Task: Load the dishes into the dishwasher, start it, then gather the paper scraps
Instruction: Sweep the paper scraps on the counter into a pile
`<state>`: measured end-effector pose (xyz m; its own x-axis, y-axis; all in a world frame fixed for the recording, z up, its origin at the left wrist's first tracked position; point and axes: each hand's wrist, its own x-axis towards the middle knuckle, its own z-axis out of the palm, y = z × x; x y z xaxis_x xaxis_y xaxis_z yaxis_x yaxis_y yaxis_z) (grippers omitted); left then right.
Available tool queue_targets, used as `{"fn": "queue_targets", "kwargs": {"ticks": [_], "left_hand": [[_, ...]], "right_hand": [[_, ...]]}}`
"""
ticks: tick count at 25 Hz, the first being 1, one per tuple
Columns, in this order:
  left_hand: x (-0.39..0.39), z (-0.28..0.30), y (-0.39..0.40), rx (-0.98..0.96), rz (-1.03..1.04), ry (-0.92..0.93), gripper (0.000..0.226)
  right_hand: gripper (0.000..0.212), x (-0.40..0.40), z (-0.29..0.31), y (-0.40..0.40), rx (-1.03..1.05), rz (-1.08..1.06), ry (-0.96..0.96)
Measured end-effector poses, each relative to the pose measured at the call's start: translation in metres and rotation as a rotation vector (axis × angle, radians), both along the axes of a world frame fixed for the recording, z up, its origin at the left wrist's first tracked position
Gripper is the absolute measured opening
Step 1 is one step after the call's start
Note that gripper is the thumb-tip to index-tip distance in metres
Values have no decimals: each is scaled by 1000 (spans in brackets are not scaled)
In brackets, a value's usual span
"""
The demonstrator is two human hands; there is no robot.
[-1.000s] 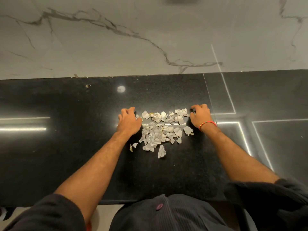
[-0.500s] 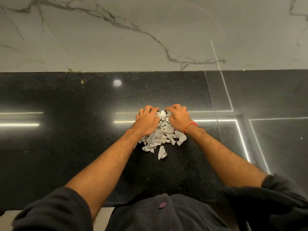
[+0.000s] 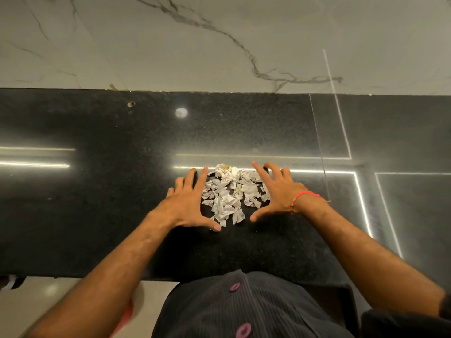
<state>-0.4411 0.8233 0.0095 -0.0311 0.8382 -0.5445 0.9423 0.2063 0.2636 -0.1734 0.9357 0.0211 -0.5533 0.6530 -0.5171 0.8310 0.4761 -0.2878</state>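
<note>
Paper scraps (image 3: 230,193) lie in 1 loose heap on the black counter (image 3: 97,191), nearer its front edge than the back edge where it meets the marble wall (image 3: 170,45); the heap is slightly longer front to back than across, broad at the far end and tapering toward the front edge, though with no clear pointing direction; the pieces are white, crumpled and torn. The 2 hands flank it; the left hand (image 3: 186,203) lies at the heap's left side, fingers straight and spread, thumb reaching under the near end and touching a scrap; the right hand (image 3: 277,191) is at the heap's right side, fingers spread and slightly bent, thumb stretched toward the near end; a red thread (image 3: 301,195) circles that wrist. Neither hand grips anything.
</note>
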Motion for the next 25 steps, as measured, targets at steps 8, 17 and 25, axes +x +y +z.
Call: {"fn": "queue_targets", "kwargs": {"ticks": [8,17,25], "left_hand": [[46,-6,17,93,-29,-38,162],[56,-5,10,386,51,-203,52],[47,28,18,491,160,-276,5]], "right_hand": [[147,-55,-13,-13,86,204,-20],[54,-53,-9,-12,-6,158,289],[19,-62,24,-4,38,176,413]]}}
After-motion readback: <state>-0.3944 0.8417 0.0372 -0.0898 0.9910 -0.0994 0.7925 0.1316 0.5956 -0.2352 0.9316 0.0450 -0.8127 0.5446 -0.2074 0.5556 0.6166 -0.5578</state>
